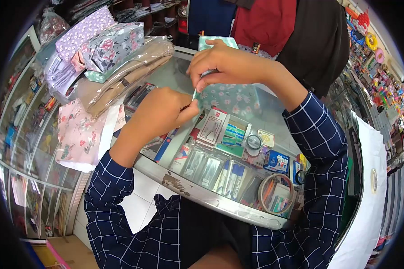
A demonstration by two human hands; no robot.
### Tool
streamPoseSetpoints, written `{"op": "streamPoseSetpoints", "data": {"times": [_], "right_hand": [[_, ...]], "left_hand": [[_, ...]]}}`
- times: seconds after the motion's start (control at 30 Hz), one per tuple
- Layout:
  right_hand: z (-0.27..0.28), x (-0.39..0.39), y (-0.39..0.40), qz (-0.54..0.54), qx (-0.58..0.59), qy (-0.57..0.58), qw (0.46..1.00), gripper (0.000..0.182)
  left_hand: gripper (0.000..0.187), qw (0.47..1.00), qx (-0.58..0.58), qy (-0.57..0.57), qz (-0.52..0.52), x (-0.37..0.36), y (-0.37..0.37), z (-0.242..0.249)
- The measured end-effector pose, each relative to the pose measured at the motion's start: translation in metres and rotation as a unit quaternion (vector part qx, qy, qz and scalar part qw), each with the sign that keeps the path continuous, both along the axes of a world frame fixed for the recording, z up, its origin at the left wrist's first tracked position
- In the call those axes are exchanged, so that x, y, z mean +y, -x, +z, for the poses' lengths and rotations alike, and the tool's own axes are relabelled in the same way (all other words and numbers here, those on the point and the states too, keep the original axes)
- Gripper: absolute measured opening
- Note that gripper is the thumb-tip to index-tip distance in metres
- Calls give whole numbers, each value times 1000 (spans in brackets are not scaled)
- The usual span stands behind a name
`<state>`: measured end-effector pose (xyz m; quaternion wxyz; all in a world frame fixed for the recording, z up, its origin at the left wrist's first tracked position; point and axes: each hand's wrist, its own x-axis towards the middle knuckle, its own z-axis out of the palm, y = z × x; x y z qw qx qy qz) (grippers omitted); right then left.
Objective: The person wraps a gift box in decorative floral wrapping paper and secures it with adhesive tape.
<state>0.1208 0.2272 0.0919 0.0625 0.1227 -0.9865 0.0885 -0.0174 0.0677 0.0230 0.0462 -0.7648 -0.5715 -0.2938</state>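
My left hand is closed in a pinch above the glass counter. Just beyond it, my right hand is bent down at the wrist, its thumb and fingers pinched close to the left fingertips. Between the two pinches shows a short, thin pale strip; I cannot tell what kind of thing it is. Below the hands lies green floral sheet material with white and pink flowers. A green patterned package is partly hidden behind the right hand.
The glass display counter holds boxes, markers and stationery under its top. A roll of clear tape is at its front right. Floral packages and bagged brown cloth are piled at left. Dark and red garments lie at the back.
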Motion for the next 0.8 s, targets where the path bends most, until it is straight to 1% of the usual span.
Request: {"op": "streamPoseSetpoints", "data": {"times": [0.03, 0.13, 0.23, 0.3, 0.33, 0.37, 0.43, 0.53, 0.63, 0.73, 0.8], "right_hand": [[3, 1, 4, 13, -31, 17, 999, 14], [-4, 5, 8, 49, -4, 88, 995, 13], [-5, 8, 1, 28, 35, 131, 990, 12], [-6, 3, -2, 0, 34, 145, 989, 13], [-7, -2, -4, -12, 34, 152, 988, 15], [-8, -5, -5, -13, 75, 133, 988, 19], [-11, -12, -8, -17, 160, 96, 982, 31], [-21, -24, -30, -128, 296, -26, 946, 47], [-36, -34, -54, -234, 294, 76, 923, 53], [-37, -39, -65, -289, 212, 209, 910, 46], [-33, -36, -64, -282, 224, 124, 925, 32]], "left_hand": [[30, 1000, -6, 5, 3, -2, 0, 0], [32, 998, -18, 36, 38, -9, -3, 4], [30, 987, -140, -6, 76, -6, -11, -3], [24, 990, -128, -24, 60, 1, -10, -5], [25, 991, -122, -34, 54, 4, -9, -6], [28, 988, -140, -37, 56, 6, -9, -7], [41, 982, -175, -43, 59, 9, -9, -9], [68, 978, -187, 10, 93, 2, -5, -8], [77, 955, -292, 8, 46, -3, -5, -9], [80, 943, -319, 83, 39, -6, -7, -1], [83, 940, -341, 28, -9, -2, -9, -10]]}}
